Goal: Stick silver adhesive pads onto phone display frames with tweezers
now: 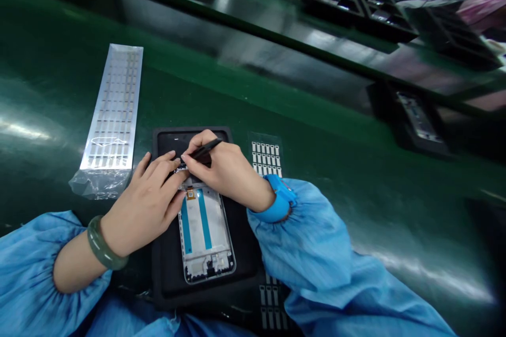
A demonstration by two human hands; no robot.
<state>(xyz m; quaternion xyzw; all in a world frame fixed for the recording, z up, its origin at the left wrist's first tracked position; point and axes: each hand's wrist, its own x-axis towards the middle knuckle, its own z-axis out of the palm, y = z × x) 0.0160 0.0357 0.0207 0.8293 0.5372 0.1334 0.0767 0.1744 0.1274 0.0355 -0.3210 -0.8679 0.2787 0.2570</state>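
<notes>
Two hands (144,210); one phone frame (205,237) (probably)

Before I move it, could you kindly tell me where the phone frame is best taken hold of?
Take the phone frame by its two long edges near the lower end, coming from the near side. It lies flat on the black mat, and the left hand and the right hand, holding a black tool, cover its far end, so the lower end is free.

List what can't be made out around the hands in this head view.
Top end of the phone frame: hidden by the left hand and right hand.
Tip of the black tool: too small to show what it touches.
Contents of the black trays: blurred, cut off by the top edge.
</notes>
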